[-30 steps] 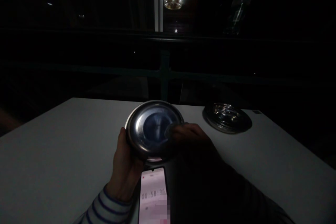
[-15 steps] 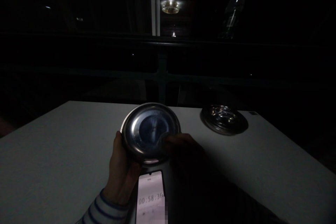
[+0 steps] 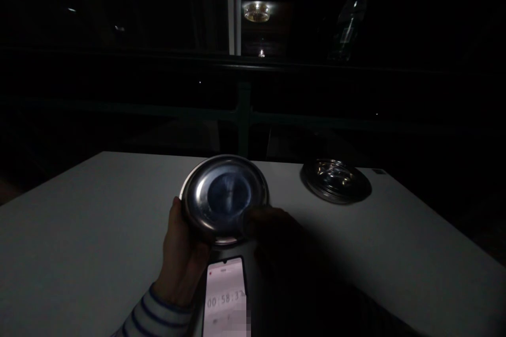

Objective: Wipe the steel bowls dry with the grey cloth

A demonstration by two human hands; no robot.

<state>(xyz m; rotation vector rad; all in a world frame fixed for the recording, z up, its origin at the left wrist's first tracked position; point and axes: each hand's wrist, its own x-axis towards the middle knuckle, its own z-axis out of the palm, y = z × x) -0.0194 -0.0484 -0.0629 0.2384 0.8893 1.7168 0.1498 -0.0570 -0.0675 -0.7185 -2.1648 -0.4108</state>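
A shiny round metal plate (image 3: 229, 195) is tilted up over the table with its hollow side toward me. My left hand (image 3: 179, 255) grips it by the lower left rim, thumb on the edge and fingers behind. At the lower right of the plate, my right hand (image 3: 272, 226) lies in deep shadow with its fingers closed. A dim greyish bit shows at those fingertips against the plate, too dark to name. Below the plate lies a phone (image 3: 225, 295), its lit screen showing a running timer.
A stack of metal plates (image 3: 336, 181) stands at the far right of the white table (image 3: 126, 210). Beyond the table's far edge are dark rails (image 3: 243, 108). A clear plastic bottle (image 3: 351, 18) and a lit ceiling lamp (image 3: 256, 11) show in the darkness behind.
My right hand has shifted slightly down and left along the plate's lower right part. The plate stays in my left hand, nearly still. The phone's timer has advanced.
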